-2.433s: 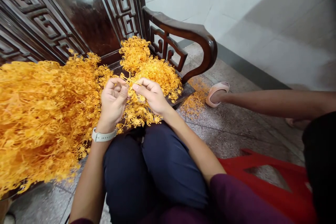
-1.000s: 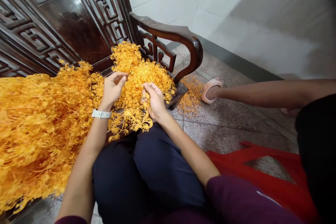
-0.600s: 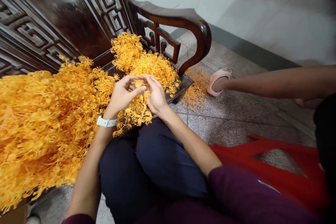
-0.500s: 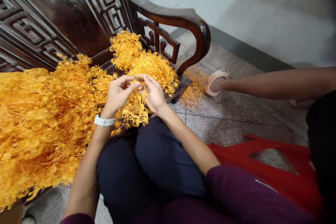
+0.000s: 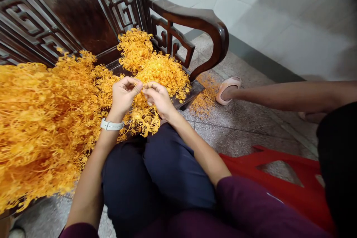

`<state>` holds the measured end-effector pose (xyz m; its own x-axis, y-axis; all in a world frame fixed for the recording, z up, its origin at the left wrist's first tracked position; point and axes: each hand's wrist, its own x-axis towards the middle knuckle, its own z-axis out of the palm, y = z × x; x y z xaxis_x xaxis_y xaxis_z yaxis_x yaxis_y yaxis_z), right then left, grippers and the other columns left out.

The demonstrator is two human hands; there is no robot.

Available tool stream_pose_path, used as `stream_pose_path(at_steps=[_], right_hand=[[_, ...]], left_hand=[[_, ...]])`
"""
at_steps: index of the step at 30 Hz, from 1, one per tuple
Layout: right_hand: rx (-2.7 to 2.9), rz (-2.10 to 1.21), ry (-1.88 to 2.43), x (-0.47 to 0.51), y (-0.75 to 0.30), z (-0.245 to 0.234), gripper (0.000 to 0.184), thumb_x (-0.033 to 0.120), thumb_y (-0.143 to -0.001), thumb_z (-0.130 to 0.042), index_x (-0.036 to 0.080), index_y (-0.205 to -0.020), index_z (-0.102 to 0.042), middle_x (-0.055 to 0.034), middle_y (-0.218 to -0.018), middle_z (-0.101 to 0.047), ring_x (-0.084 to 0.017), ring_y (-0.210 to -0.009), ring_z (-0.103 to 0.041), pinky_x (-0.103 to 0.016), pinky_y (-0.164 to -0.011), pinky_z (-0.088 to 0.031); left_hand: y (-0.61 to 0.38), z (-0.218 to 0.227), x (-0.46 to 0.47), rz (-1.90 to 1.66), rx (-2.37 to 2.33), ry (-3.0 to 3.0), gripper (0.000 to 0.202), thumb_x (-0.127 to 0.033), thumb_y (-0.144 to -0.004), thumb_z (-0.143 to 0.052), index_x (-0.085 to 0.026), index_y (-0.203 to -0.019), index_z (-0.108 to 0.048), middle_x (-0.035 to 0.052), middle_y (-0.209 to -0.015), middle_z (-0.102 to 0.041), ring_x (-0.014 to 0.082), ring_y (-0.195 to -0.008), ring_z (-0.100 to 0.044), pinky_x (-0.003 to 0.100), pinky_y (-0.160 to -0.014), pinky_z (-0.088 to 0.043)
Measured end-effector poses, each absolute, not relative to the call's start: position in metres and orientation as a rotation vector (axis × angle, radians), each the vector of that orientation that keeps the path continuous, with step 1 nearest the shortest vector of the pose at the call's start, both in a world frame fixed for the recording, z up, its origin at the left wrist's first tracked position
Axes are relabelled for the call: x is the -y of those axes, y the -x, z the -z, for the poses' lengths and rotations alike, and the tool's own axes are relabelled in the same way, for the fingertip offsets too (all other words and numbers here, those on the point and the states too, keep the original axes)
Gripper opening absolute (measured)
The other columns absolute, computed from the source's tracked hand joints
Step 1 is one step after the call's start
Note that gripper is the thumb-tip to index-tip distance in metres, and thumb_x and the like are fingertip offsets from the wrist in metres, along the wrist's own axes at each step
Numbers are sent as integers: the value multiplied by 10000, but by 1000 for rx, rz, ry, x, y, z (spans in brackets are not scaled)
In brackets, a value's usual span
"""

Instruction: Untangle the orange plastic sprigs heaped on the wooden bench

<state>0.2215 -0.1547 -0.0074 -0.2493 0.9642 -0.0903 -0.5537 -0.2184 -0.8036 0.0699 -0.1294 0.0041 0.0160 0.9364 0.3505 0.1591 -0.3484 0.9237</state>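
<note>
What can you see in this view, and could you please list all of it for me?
large heap of sprigs: one, orange, spilling off the bench seat at left
small heap of sprigs: one, orange, on the seat by the armrest
loose sprigs: one patch, orange, on the floor below the armrest
bench: one, dark carved wood, under the sprigs
slipper: one in clear view, pink, on a co-worker's foot
co-worker's leg: one, bare, right of the bench
bag: one, red, on the floor at lower right
floor: speckled stone tile
wall: white tile, behind the bench
sprig: one, orange, pinched between both hands
left hand: one, bare, on the sprig
right hand: one, bare, on the sprig
watch: one, white, on the left wrist
trousers: navy, on the lap
sleeves: purple, at the bottom edge
</note>
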Motion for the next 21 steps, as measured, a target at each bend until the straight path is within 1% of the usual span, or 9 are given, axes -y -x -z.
stream_pose_path(at_steps=[2, 4, 6, 9, 12, 14, 16, 18, 21], right_hand=[[759, -1670, 758, 153, -218, 9, 351, 350, -809, -817, 260, -955, -512, 110, -629, -506, -50, -474, -295, -233, -477, -187], [760, -1653, 781, 152, -215, 10, 385, 382, -790, -835, 265, -936, -498, 119, -611, -471, -57, -475, -299, -240, -475, -183], [819, -1645, 789, 151, -214, 10, 322, 405, -795, -816, 240, -862, -548, 104, -617, -437, -59, -501, -309, -250, -483, -191], [888, -1589, 776, 151, -216, 10, 214, 385, -817, -766, 206, -818, -648, 75, -649, -429, -70, -556, -312, -259, -506, -202], [827, -1550, 810, 154, -223, 10, 146, 332, -824, -731, 205, -806, -660, 78, -645, -408, -68, -547, -272, -264, -510, -190], [732, -1560, 831, 156, -228, 10, 131, 316, -807, -731, 210, -806, -655, 90, -629, -393, -61, -525, -246, -261, -503, -189], [671, -1580, 812, 157, -231, 10, 124, 310, -784, -733, 209, -821, -671, 94, -614, -396, -62, -521, -261, -253, -504, -207], [667, -1595, 779, 158, -232, 10, 126, 313, -772, -728, 202, -825, -696, 84, -612, -430, -68, -535, -298, -246, -515, -229], [690, -1633, 753, 158, -229, 11, 130, 331, -782, -729, 207, -821, -721, 65, -621, -478, -79, -544, -326, -249, -528, -232]], left_hand=[[-71, -3, 130, -1406, -1204, -1544, 476, -611, -744, -942, -210, -779, -686, 61, -864, -775, 193, -811, -723, 355, -789, -588], [-73, -1, 131, -1420, -1256, -1521, 473, -609, -749, -933, -213, -779, -675, 50, -813, -755, 184, -759, -707, 346, -749, -578], [-74, 1, 130, -1450, -1284, -1513, 464, -591, -739, -942, -211, -774, -677, 37, -770, -732, 169, -704, -675, 323, -689, -553], [-69, 2, 124, -1522, -1309, -1488, 435, -535, -751, -953, -206, -789, -670, 32, -794, -733, 148, -695, -660, 304, -682, -547], [-55, 1, 117, -1724, -1358, -1272, 433, -547, -854, -877, -211, -828, -604, 22, -872, -747, 111, -666, -643, 286, -686, -557], [-47, 1, 116, -1792, -1373, -1133, 439, -567, -884, -846, -213, -853, -587, 12, -898, -744, 85, -609, -605, 263, -630, -537], [-44, 3, 116, -1767, -1386, -1133, 421, -561, -840, -890, -206, -896, -671, 6, -891, -734, 70, -554, -557, 238, -540, -475], [-47, 5, 114, -1760, -1401, -1240, 403, -553, -818, -916, -206, -968, -776, -7, -822, -692, 64, -520, -500, 229, -480, -402], [-54, 3, 95, -1755, -1408, -1484, 398, -560, -901, -843, -218, -1105, -840, -29, -678, -585, 86, -516, -463, 233, -482, -372]])
